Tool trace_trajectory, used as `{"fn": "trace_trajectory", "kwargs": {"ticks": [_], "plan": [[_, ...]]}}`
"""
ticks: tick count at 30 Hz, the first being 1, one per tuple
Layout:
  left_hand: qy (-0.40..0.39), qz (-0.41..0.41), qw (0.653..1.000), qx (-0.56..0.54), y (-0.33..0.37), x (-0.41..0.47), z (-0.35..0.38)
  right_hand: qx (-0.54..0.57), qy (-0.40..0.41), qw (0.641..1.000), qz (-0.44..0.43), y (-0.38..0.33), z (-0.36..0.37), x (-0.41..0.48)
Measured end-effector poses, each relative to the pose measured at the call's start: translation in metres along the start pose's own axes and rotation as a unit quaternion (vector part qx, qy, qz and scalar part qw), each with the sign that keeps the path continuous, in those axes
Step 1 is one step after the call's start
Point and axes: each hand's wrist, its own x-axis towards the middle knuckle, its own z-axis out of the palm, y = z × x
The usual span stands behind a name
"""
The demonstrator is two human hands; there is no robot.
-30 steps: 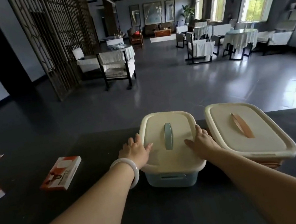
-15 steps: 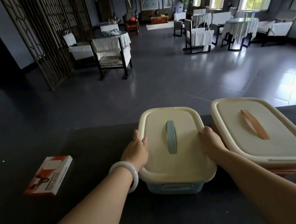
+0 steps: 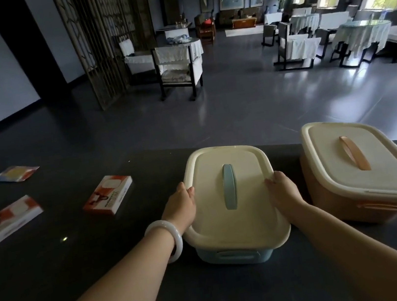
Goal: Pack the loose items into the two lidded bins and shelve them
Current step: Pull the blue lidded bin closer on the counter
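1. Contents of both bins are hidden — each lid is seated and opaque, and the bodies are not see-through.
2. The blue bin (image 3: 233, 254) shows only its near wall below the lid overhang; a recessed grip is moulded into that wall. The rest of its body is covered by the lid.
3. The left hand (image 3: 179, 208) grips the left rim of the cream lid (image 3: 247, 194), thumb on top; its fingers curl under the rim and cannot be seen. A smooth white bangle (image 3: 172, 234) sits at that wrist.
4. The right hand (image 3: 282, 190) grips the right rim of the same lid in like fashion, fingers hidden beneath.
5. The lid is a rounded rectangle, matte plastic, with a raised border and a blue strap handle (image 3: 229, 189) along its middle.
6. The orange bin (image 3: 339, 202) stands just right of the blue one, apart from it, with a matching cream lid and orange handle (image 3: 355, 156). Untouched.
7. Both bins rest on a dark, glossy table (image 3: 106, 267).
8. Loose items lie left of the bins: an orange-and-white box (image 3: 108, 198) nearest, a second box (image 3: 7, 221) blurred farther left, and a flat packet (image 3: 16, 173) near the far edge — print unreadable on all.
9. A pale object at the left frame edge is cut off and unidentifiable.
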Motion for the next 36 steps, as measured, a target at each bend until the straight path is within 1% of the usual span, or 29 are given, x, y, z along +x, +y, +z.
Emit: {"fn": "trace_trajectory", "kwargs": {"ticks": [3, 6, 13, 18, 22, 28, 36], "plan": [[0.009, -0.004, 1.0, -0.017, -0.021, -0.019, -0.016, -0.001, -0.009, 1.0, -0.013, -0.008, 0.017, -0.017], [0.012, -0.009, 1.0, -0.02, -0.043, -0.033, -0.036, 0.019, -0.013, 1.0, -0.006, -0.018, 0.035, -0.038], [0.019, 0.028, 0.999, -0.016, -0.108, -0.055, -0.1, 0.036, 0.003, 0.999, 0.001, -0.058, 0.092, -0.101], [-0.006, 0.04, 0.999, -0.03, -0.167, -0.071, -0.147, 0.035, 0.017, 0.999, 0.007, -0.086, 0.141, -0.156], [-0.02, 0.036, 0.998, -0.044, -0.204, -0.092, -0.172, 0.042, 0.019, 0.999, 0.016, -0.1, 0.166, -0.199], [-0.032, 0.015, 0.998, -0.058, -0.23, -0.129, -0.178, 0.02, 0.023, 0.999, 0.017, -0.101, 0.171, -0.241], [-0.017, 0.023, 0.998, -0.06, -0.225, -0.176, -0.164, 0.024, 0.02, 0.999, 0.02, -0.083, 0.15, -0.273]]}}
